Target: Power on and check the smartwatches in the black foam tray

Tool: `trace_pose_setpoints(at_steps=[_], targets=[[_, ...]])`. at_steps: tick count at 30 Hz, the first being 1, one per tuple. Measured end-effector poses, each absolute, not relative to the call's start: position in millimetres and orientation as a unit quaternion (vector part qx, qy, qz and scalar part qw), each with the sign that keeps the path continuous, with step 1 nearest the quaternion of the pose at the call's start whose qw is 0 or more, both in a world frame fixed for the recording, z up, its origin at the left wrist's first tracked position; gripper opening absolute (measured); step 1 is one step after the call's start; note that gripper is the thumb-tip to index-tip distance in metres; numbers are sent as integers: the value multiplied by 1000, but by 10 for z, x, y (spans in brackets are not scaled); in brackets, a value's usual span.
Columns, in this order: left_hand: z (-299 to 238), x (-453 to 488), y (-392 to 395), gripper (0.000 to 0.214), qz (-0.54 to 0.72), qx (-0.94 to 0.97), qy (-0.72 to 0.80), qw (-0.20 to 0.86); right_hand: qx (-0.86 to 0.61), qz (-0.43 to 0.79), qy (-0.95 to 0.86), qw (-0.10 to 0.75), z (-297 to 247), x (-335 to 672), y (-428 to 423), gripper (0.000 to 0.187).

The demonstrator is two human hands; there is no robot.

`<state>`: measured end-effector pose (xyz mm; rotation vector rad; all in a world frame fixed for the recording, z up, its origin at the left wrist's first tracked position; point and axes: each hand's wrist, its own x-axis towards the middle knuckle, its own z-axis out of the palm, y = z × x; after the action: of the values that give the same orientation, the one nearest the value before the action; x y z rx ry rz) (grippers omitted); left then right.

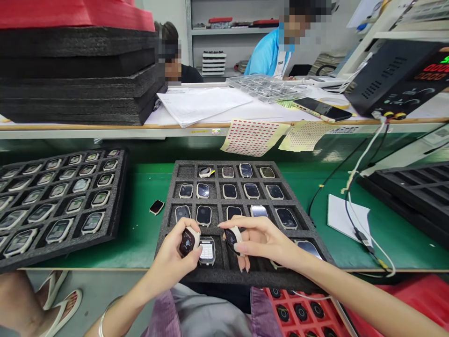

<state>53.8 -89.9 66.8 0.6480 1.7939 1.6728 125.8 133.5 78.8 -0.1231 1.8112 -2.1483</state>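
My left hand is closed around a white-cased watch body with a dark screen, held over the near edge of a black foam tray. My right hand pinches a second watch body between thumb and fingers, just right of the first. Between the two hands a watch with a lit screen lies in a near-row slot. The tray's other slots hold several more watch bodies with dark screens.
A second foam tray of watches lies at left, a loose watch body between trays. Red tray below. Cables, paper, black trays at right. Stacked foam, sticker sheets, a meter and two people behind.
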Motion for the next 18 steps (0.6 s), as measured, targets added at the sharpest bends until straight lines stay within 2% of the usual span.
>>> trace_pose_setpoints(at_steps=[12,18], targets=[[658,520,-901,24,606,257,685,312,-34,-747,644,159,815,1265,1334,45],[643,529,-912,19,634,242,680,278,-28,-752,639,158,831,1270,1324,45]])
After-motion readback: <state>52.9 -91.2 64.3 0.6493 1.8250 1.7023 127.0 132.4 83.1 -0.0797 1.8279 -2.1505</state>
